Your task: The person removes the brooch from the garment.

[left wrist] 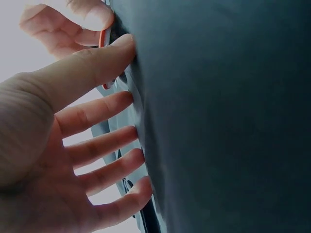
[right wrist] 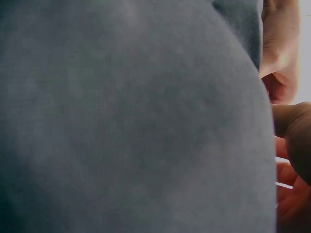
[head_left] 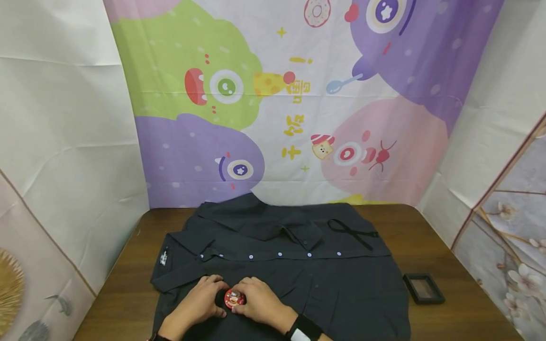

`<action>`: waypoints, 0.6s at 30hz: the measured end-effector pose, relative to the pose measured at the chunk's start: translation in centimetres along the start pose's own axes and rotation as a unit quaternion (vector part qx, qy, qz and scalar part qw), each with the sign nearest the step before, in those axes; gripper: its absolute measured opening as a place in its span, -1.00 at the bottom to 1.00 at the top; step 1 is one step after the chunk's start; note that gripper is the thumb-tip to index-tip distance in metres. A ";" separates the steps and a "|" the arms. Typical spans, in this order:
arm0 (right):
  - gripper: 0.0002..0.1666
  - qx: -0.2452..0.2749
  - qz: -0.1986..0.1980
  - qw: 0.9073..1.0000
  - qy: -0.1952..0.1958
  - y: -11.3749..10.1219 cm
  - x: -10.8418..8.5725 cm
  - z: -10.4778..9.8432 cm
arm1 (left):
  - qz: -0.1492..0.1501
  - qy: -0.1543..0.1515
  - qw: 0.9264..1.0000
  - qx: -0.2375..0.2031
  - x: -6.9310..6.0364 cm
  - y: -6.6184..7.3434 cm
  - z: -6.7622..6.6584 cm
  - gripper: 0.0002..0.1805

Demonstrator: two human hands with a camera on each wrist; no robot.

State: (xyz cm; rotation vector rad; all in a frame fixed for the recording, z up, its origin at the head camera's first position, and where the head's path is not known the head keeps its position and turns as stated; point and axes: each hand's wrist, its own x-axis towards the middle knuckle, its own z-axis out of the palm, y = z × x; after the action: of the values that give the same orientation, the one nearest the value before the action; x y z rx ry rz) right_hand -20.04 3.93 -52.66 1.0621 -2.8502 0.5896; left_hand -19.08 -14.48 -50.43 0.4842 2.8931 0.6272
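A dark button-up shirt (head_left: 358, 279) lies spread on the table, its row of pale buttons running across. My right hand (head_left: 260, 300) pinches a round red badge (head_left: 234, 299) with a printed picture, thumb at its near edge and fingers at its far edge. To the badge's left is my left hand (head_left: 202, 300), with its fingertips touching the shirt. In the left wrist view the left fingers are spread and fairly straight, and the thumb lies beside the badge's red rim (left wrist: 102, 39). Grey-dark cloth (right wrist: 146, 121) fills most of the right wrist view, hiding much of that hand.
A small black square frame (head_left: 423, 289) lies on the brown wooden table (head_left: 452, 315), right of the shirt. A thin black ribbon (head_left: 351, 232) lies looped on the shirt's upper right. Behind the table hangs a cartoon-printed cloth (head_left: 290, 180).
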 end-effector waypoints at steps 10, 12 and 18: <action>-0.60 0.014 0.002 1.000 -0.008 0.1 -0.1 -0.1 | 0.000 -0.006 1.000 -0.004 0.1 0.2 0.1 -0.47; -0.61 0.016 0.001 1.000 -0.008 0.2 -0.1 -0.1 | 0.000 -0.008 1.000 -0.006 0.1 0.2 0.0 -0.47; -0.62 0.028 0.004 1.000 -0.005 0.3 0.0 0.0 | -0.006 -0.010 1.000 -0.008 0.1 0.3 -0.2 -0.46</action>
State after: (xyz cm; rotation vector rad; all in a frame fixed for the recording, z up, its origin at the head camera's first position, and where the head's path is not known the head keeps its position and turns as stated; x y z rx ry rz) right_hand -20.22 4.20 -52.73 1.0646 -2.8636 0.6691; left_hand -19.14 -14.29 -50.17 0.4682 2.8681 0.6402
